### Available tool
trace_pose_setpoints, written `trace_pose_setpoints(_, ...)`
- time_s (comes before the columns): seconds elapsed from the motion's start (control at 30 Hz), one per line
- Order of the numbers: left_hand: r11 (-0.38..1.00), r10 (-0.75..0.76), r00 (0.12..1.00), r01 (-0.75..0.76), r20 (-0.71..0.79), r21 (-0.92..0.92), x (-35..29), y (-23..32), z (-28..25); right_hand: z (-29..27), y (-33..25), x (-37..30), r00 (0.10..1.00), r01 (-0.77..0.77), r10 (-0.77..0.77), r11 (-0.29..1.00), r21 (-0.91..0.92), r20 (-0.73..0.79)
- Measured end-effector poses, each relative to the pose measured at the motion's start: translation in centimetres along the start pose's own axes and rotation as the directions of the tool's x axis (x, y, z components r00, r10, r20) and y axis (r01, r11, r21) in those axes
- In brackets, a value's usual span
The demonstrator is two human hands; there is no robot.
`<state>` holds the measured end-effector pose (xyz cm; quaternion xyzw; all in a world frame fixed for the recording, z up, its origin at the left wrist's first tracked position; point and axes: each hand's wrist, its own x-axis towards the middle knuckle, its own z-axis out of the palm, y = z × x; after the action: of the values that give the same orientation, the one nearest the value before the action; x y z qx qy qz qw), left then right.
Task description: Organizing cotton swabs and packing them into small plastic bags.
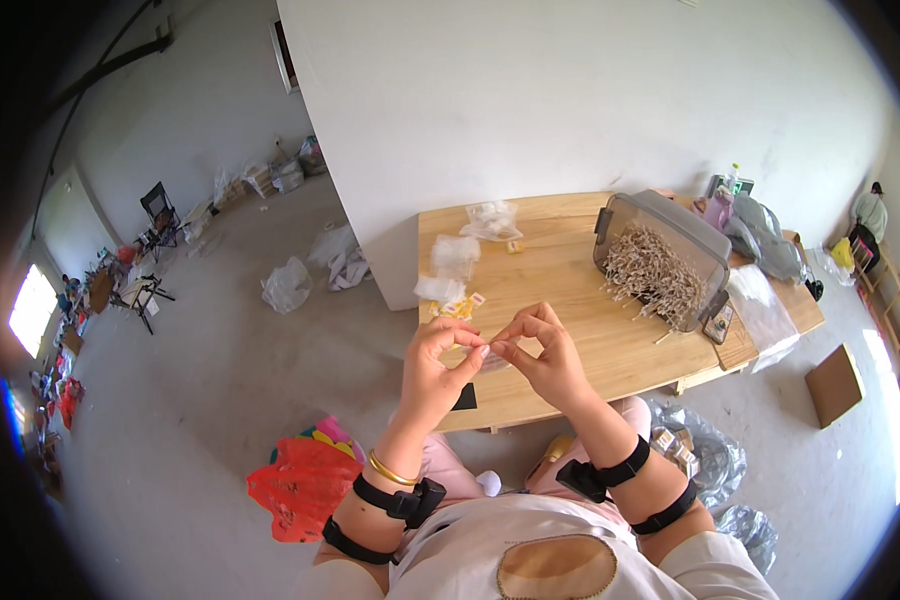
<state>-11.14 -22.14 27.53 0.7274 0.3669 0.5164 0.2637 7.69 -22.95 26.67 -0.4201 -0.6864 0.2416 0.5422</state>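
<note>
My left hand (442, 352) and my right hand (545, 355) meet above the table's front edge, each with thumb and forefinger pinched together. Whatever sits between the fingertips is too small to make out. Just beyond the left hand lies a small heap of yellow-and-white pieces (458, 307). To the right, a grey see-through plastic bin (690, 225) rests tipped on its side. Many thin beige strands or sticks (652, 270) fill it and spill toward its open mouth.
Clear plastic bags (491, 220) lie on the wooden table (560, 240) at the back left. A grey bag (765, 235) and a phone-like object (718, 324) are at the right. A red bag (305, 490) and a cardboard box (834, 386) stand on the floor.
</note>
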Motion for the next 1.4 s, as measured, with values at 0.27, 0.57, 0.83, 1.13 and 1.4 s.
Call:
trace_pose_setpoints(0.27, 0.992, -0.120, 0.991, 0.121, 0.065, -0.021, -0.1, -2.5, 0.2, 0.1, 3.8, -0.4, 0.988, -0.153, 0.153, 0.988, 0.002, -0.034)
trace_pose_setpoints(0.57, 0.882, -0.404, 0.911, 0.411, 0.078, -0.231, -2.1, -7.9, 2.3, 1.8, 9.7, -2.0, 0.876, -0.478, 0.469, 0.805, 0.350, 0.117)
trace_pose_setpoints(0.83, 0.698, -0.552, 0.808, 0.583, 0.208, -0.416, -5.5, -14.6, 6.6, 3.3, 15.5, -4.9, 0.765, -0.636, 0.629, 0.704, 0.315, 0.137)
trace_pose_setpoints(1.13, 0.561, -0.698, 0.650, 0.757, 0.300, -0.335, -6.9, -18.6, 9.2, 4.3, 19.8, -6.8, 0.614, -0.785, 0.766, 0.618, 0.044, 0.191)
trace_pose_setpoints(1.4, 0.503, -0.683, 0.589, 0.808, 0.432, -0.306, -7.3, -21.0, 8.5, 4.0, 22.6, -7.3, 0.581, -0.773, 0.720, 0.634, -0.019, 0.379)
